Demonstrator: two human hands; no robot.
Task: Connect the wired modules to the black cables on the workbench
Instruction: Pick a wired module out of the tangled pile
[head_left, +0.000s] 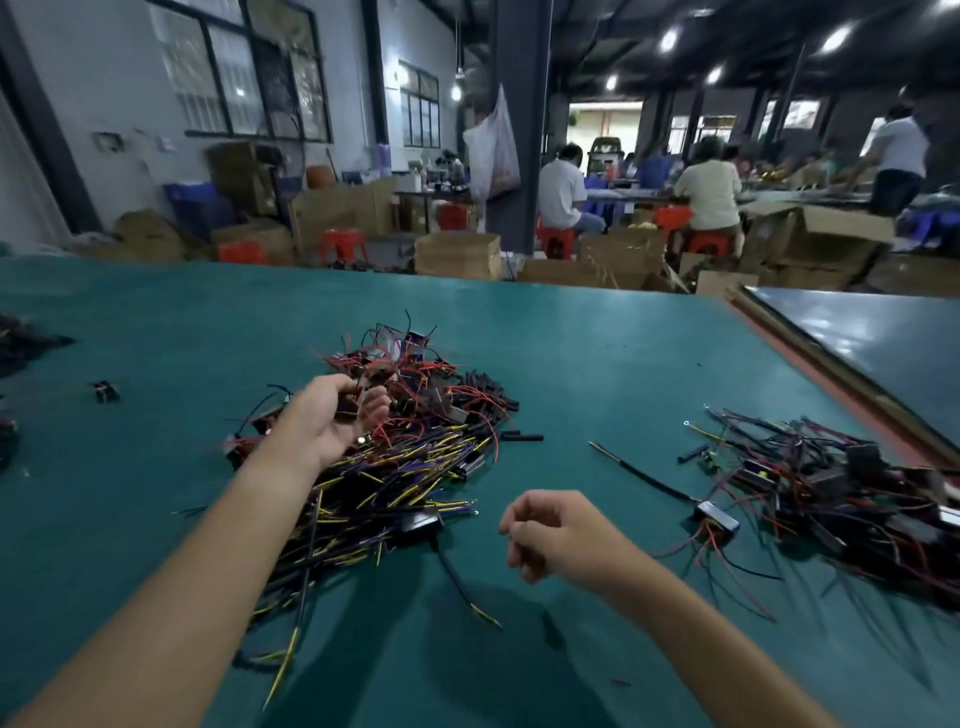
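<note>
A big heap of black cables with yellow and purple ends (395, 483) lies mid-table, topped at its far side by small wired modules with red leads (410, 364). My left hand (332, 421) reaches over the heap, palm turned up, fingers curled round a dark module (347, 405). My right hand (556, 535) hovers above the green mat (597, 364), right of the heap, fingers loosely curled, nothing in it. A finished black module with cable (717, 517) lies to the right of that hand.
A second pile of joined modules and wires (852, 493) fills the right side. Short black sleeves (493, 395) lie beside the heap. One loose module (106, 391) sits at the far left. A dark board (883, 343) borders the mat on the right. People work in the background.
</note>
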